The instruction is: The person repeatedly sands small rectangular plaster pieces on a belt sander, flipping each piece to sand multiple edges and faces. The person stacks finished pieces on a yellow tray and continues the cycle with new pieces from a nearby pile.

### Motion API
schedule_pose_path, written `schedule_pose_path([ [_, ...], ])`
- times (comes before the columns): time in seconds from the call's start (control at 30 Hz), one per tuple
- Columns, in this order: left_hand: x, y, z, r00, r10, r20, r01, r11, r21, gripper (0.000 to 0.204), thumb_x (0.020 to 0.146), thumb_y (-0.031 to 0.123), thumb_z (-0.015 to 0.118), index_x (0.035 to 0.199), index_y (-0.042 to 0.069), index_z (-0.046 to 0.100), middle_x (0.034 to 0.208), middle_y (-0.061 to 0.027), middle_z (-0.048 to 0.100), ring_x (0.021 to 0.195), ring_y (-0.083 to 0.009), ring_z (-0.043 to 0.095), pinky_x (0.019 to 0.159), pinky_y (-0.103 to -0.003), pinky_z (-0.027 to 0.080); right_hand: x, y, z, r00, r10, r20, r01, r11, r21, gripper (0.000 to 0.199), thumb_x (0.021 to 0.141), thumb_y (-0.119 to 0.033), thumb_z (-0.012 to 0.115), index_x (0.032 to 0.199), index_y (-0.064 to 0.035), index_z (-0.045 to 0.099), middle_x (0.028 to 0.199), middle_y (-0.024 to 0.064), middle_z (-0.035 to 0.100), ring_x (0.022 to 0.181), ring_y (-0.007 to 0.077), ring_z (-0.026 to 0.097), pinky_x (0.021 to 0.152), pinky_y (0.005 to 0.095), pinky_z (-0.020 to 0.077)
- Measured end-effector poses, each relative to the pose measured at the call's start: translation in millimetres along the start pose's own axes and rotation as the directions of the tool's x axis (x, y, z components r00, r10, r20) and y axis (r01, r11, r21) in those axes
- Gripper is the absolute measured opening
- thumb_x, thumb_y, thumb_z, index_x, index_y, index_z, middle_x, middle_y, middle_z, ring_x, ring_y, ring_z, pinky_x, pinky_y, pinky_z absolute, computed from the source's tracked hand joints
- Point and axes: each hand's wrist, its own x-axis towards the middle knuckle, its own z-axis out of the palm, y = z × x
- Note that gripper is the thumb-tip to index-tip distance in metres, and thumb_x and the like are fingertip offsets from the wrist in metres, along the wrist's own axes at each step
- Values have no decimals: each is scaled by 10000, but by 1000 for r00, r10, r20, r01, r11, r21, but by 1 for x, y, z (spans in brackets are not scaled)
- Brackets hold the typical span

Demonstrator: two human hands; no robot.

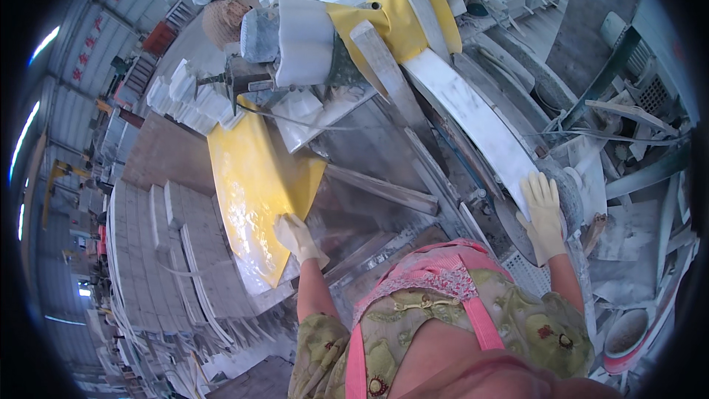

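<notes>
My left hand [297, 239], in a cream glove, has its fingers bent at the right edge of a wet, glossy yellow sheet [247, 185]. The sheet drapes over a pale slab [267, 298], whose lower end shows beneath it. My right hand [543, 216], gloved alike, lies with fingers spread at the near end of a long white stone strip [476, 118]. This strip runs away from me to a second yellow sheet [399, 18], which hangs over equipment at the back.
Stacked grey slabs [151, 251] stand at the left. A wooden bar [384, 188] crosses between the yellow sheet and the long strip. Beyond are white stone pieces [193, 96] and a bent white sheet [304, 41]. Scrap boards and a round bowl [626, 331] lie at the right.
</notes>
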Motion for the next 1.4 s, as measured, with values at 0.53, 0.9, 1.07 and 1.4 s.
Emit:
schedule_pose_path([
  [0.53, -5, -14, 14, 998, 0, -67, 1, 1000, 4, 259, 952, 172, 614, 1012, -61, 710, 1113, -273, 700, 1136, -416, 633, 1048, -487, 467, 46, -2, 15, 960, -179, -214, 165, 983, -81, 740, 815, -184, 740, 1476, -3, 462, 1500, 149, 510, 1444, 277, 422, 1252, 507, 242],
  [0.9, -3, -7, 12, 992, 6, -123, -6, 1000, 2, 237, 924, 165, 636, 968, -58, 706, 1082, -256, 702, 1112, -406, 639, 1050, -489, 461, 83, -8, 30, 967, -213, -139, 172, 950, -261, 801, 824, -160, 694, 1540, -9, 370, 1604, 146, 379, 1513, 293, 313, 1254, 495, 215],
  [1.07, -3, -9, 13, 998, -29, -64, 26, 999, -36, 249, 917, 188, 650, 972, -47, 710, 1105, -255, 699, 1124, -407, 634, 1061, -516, 447, 82, 10, 10, 997, 24, -69, -12, 984, 179, 741, 911, -262, 637, 1571, -82, 353, 1585, 205, 410, 1382, 349, 502, 1102, 452, 457],
  [1.4, -9, 5, -28, 994, -70, -79, 43, 952, -303, 329, 924, 208, 676, 1157, -22, 701, 1337, -273, 627, 1273, -418, 580, 1117, -490, 428, 141, -151, -17, 992, 128, 19, -76, 461, 884, 420, 874, -323, 738, 1116, 19, 716, 927, 112, 745, 770, 204, 705, 720, 357, 559],
])
